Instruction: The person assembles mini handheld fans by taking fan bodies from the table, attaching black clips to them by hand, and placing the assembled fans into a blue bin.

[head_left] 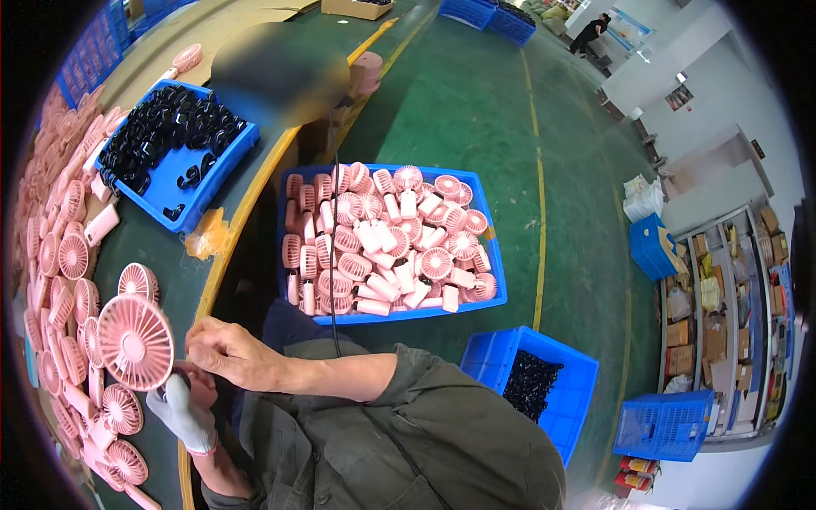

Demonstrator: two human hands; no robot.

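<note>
A pink handheld fan (134, 342) is in my left hand (187, 412), which wears a pale glove with some fingertips bare. The round slatted head of the fan points up, above the bench edge; its handle is mostly hidden by my hands. My bare right hand (242, 355) is beside it, fingers curled together close to the handle end. Whatever is pinched there is too small or covered to name. Many more pink fans (75, 255) lie heaped on the bench just beyond and to the left of the held one.
On the green bench stands a blue tray (242, 144) of black clip-like parts (174, 127). A blue crate (501, 280) full of pink fans is to my right. Further right are a blue bin (568, 416) with black parts and shelves (714, 323). A distant person (588, 36) stands upper right.
</note>
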